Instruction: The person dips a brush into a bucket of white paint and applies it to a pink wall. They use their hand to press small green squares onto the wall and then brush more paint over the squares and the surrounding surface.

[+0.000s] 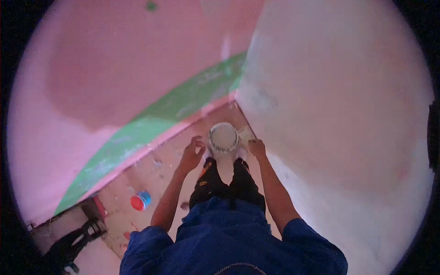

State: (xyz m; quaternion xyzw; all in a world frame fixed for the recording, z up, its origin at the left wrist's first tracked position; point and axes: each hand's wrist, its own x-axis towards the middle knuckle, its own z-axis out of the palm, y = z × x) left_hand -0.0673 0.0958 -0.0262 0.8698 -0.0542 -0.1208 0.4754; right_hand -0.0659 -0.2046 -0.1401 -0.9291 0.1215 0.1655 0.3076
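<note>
Between my two hands, on the floor by my feet, stands a round bucket (pixel 223 137) with pale contents and a spattered rim. My left hand (pixel 193 153) is just left of the bucket, its fingers apart and nothing in them. To the right of the bucket is my right hand (pixel 256 147), its fingers closed. A pale, blurred shape (pixel 245 134) shows beside its fingertips; what the hand holds, if anything, I cannot make out.
A pink wall (pixel 114 59) with a green band (pixel 160 110) meets a whitish wall (pixel 330 91) at a corner ahead. A red and blue container (pixel 140 200) and small debris lie on the floor at left. Dark items (pixel 73 240) are at lower left.
</note>
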